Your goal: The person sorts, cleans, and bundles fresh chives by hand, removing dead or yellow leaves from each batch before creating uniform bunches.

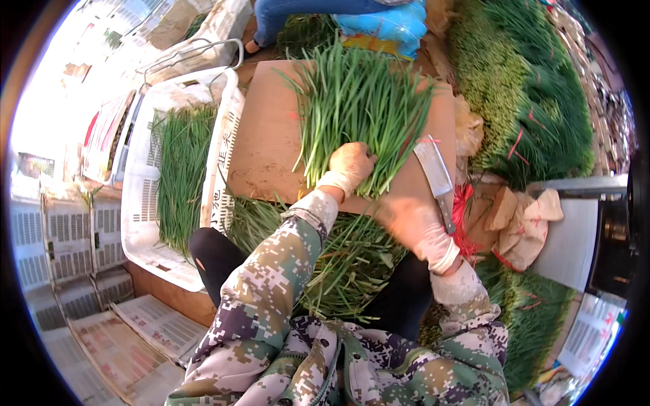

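Observation:
A loose spread of garlic chives (359, 101) lies across the brown cardboard (264, 128) in front of me, leaf tips pointing away and pale stem ends toward me. My left hand (350, 166), in a pale glove, is closed on the stems near their lower ends. My right hand (409, 220), also gloved, is smeared by motion just off the cardboard's near edge, right of the stem ends; its fingers cannot be made out. A cleaver (433, 168) with a broad blade rests at the cardboard's right edge, its handle toward me.
A white plastic crate (139, 203) at left holds chives. Loose leaves (349, 277) are piled between my knees. Red ties (462, 220) hang beside the cleaver handle. Stacked chive bundles (552, 108) stand at far right. Beyond the cardboard, a person (298, 8) sits near a blue bag (386, 27).

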